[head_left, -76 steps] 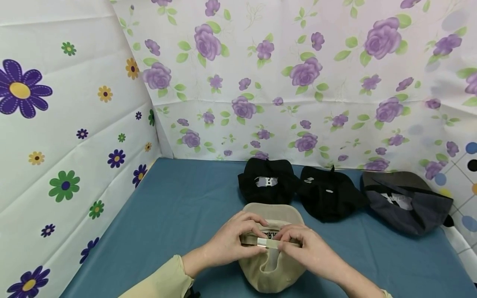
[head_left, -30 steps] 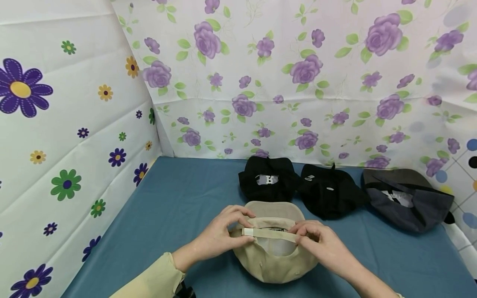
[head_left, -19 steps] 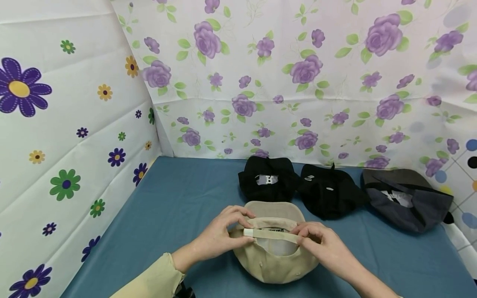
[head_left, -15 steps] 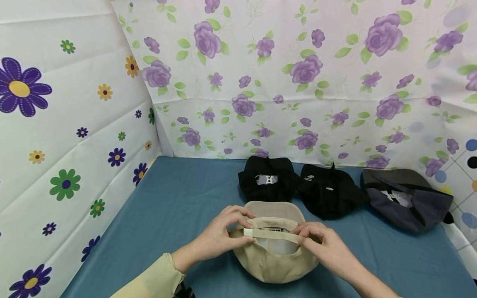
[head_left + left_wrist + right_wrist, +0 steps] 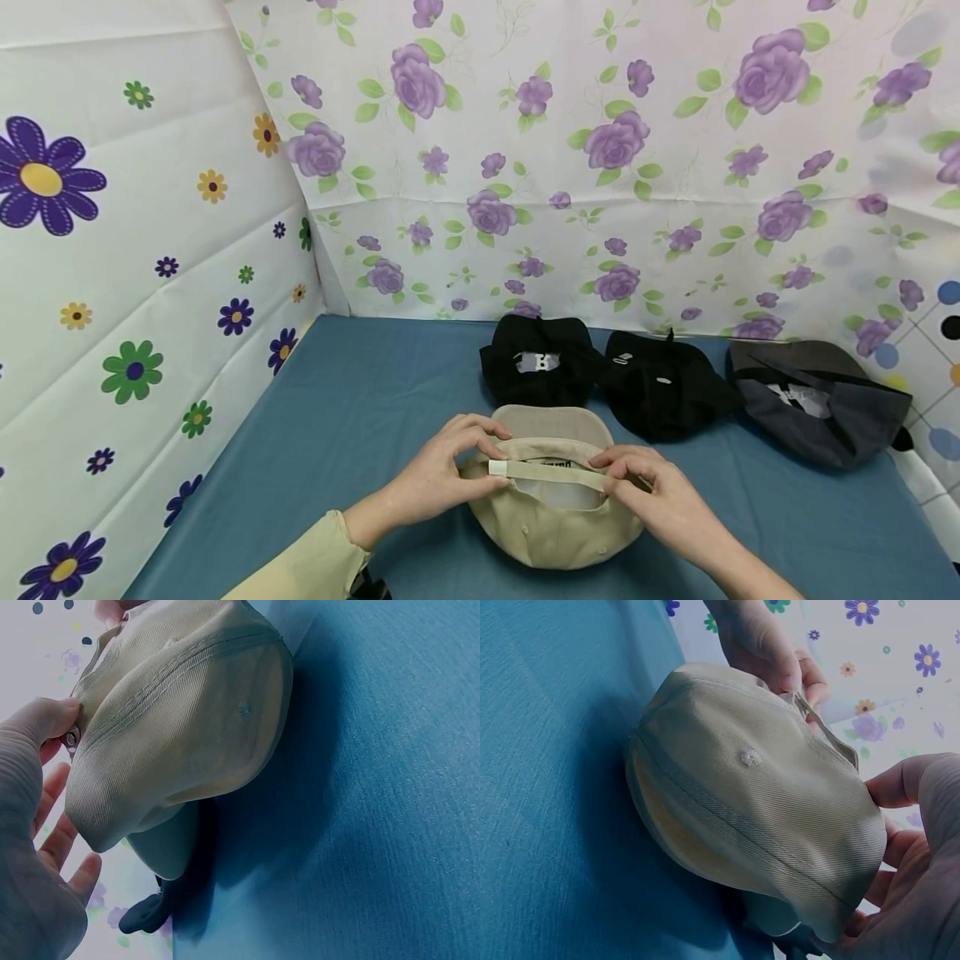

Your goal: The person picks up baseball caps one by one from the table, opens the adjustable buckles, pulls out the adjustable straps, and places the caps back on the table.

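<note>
A beige baseball cap sits on the blue cloth, its brim pointing away and its back opening toward me. Across that opening runs the adjustment strap, with a silvery buckle at its left end. My left hand pinches the cap's edge by the buckle between thumb and fingers; a small metal ring shows at the thumb in the left wrist view. At the strap's other end my right hand pinches the edge, thumb in front and fingers behind. The cap's crown fills the right wrist view.
Behind the beige cap lie a black cap with a white letter, another black cap and a dark grey cap in a row. The blue tablecloth ends at flower-printed sheets at the back and left.
The strap has lengthened and the opening has widened; the buckle has shifted left and the hands have moved apart. Over the last second only the right hand has edged slightly right.
</note>
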Demonstrator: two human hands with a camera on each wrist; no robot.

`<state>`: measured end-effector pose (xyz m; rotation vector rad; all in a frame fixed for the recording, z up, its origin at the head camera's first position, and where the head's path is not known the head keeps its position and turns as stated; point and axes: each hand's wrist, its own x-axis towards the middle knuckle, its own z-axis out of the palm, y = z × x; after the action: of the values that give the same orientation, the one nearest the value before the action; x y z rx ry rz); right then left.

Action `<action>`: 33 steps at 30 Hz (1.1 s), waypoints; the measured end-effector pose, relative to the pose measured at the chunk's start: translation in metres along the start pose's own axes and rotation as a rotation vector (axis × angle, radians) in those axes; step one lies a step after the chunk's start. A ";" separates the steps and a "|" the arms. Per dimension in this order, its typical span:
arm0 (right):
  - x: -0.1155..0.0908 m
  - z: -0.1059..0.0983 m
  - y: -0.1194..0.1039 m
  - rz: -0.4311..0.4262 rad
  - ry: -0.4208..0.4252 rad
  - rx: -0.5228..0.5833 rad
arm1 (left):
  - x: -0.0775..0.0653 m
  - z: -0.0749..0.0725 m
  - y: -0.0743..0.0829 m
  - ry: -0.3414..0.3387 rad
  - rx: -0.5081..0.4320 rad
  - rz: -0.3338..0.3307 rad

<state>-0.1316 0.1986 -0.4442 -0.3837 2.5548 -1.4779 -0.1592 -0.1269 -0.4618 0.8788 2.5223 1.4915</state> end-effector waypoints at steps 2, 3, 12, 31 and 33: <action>0.000 0.000 0.000 0.007 0.001 0.002 | 0.000 0.000 0.000 0.001 0.002 -0.003; 0.000 0.000 0.000 0.008 0.002 0.004 | 0.000 0.000 0.000 0.002 0.001 -0.002; -0.001 -0.003 0.002 0.035 0.027 0.007 | -0.002 -0.003 -0.001 0.010 -0.020 -0.014; -0.004 -0.003 0.008 0.067 0.099 -0.026 | -0.007 0.000 -0.002 0.018 -0.017 -0.029; -0.005 -0.002 0.010 0.076 0.111 -0.045 | -0.008 0.001 -0.002 0.022 -0.001 -0.038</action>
<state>-0.1293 0.2069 -0.4520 -0.2131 2.6601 -1.4553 -0.1533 -0.1307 -0.4658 0.8144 2.5392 1.4992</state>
